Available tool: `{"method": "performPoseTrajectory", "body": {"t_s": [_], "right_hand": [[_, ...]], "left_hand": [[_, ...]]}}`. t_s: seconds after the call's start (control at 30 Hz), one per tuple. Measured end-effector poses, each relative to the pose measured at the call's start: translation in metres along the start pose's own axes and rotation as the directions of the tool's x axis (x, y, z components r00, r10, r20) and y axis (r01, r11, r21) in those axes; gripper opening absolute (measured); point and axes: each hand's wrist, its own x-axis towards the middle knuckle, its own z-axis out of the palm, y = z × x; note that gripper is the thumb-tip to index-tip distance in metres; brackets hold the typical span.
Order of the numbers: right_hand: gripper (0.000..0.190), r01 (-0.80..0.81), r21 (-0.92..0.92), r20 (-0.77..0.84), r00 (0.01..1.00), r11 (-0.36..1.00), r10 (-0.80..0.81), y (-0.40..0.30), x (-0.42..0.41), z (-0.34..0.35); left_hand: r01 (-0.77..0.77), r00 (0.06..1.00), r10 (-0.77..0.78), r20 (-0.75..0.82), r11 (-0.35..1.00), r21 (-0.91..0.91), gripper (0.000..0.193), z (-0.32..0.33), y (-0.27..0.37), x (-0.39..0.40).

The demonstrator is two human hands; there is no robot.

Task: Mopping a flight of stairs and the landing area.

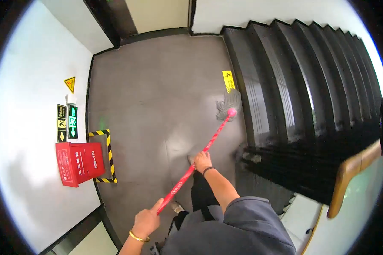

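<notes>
A string mop with a red handle (182, 182) slants across the landing. My left hand (146, 220), with a gold bangle at the wrist, is closed round the upper end of the handle. Farther down the handle, my right hand (202, 161), with a dark band at the wrist, grips it near mid-length. The grey mop head (229, 101) lies spread on the grey tiled floor (146, 105), close beside the lowest stair edge. Its strands touch or overlap the lower end of a yellow warning sticker (228, 79).
Dark stone stairs (258, 95) are on the right, with a wooden handrail (348, 172) at lower right. A red fire extinguisher box (83, 162) stands by the left wall, beside black-and-yellow floor tape (110, 156). A door (161, 14) is at the top.
</notes>
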Motion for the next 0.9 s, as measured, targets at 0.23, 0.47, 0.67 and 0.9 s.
{"method": "performPoseTrajectory", "body": {"t_s": [0.23, 0.47, 0.67, 0.9], "right_hand": [[0.012, 0.464, 0.036, -0.079, 0.884, 0.885, -0.461, -0.207, -0.128, 0.135], [0.007, 0.791, 0.266, 0.105, 0.545, 0.551, -0.832, -0.421, -0.294, 0.229], [0.012, 0.885, 0.197, 0.294, 0.357, 0.422, -0.886, -0.46, -0.318, 0.261], [0.01, 0.692, 0.083, -0.08, 0.722, 0.717, -0.687, -0.357, -0.253, 0.238]], "left_hand": [[0.215, 0.977, -0.214, 0.012, 0.976, -0.04, 0.068, 0.103, -0.116, -0.214], [0.478, 0.878, -0.465, 0.109, 0.854, -0.204, 0.072, 0.174, -0.156, -0.441], [0.584, 0.81, -0.539, 0.231, 0.707, -0.399, 0.065, 0.239, -0.152, -0.452], [0.29, 0.948, -0.312, 0.065, 0.757, -0.586, 0.069, 0.281, -0.164, -0.373]]}}
